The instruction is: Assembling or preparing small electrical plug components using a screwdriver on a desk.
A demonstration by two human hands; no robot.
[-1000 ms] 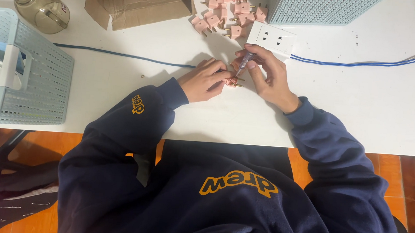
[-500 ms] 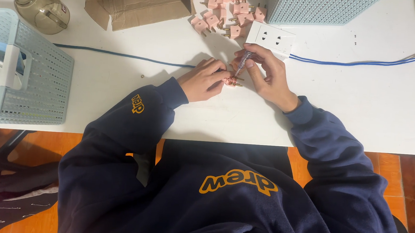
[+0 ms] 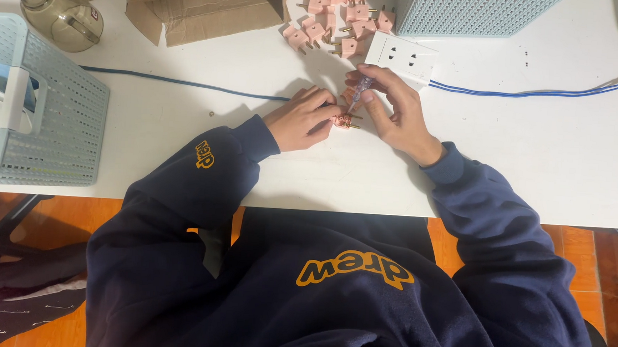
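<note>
My left hand (image 3: 304, 117) pinches a small pink plug (image 3: 343, 120) with brass pins against the white table (image 3: 182, 144). My right hand (image 3: 392, 107) grips a small screwdriver (image 3: 359, 92) with a clear handle, its tip down on the plug. Both hands meet at the table's middle. A pile of several more pink plugs (image 3: 333, 14) lies just beyond my hands. A white wall socket plate (image 3: 402, 55) sits beside the pile, close to my right fingers.
A blue cable (image 3: 186, 82) runs left from my hands and a blue wire pair (image 3: 535, 92) runs right. A pale blue perforated basket (image 3: 48, 115) stands at the left, another (image 3: 469, 12) at the top. A cardboard box (image 3: 205, 3) and glass mugs (image 3: 58, 12) sit at the far left.
</note>
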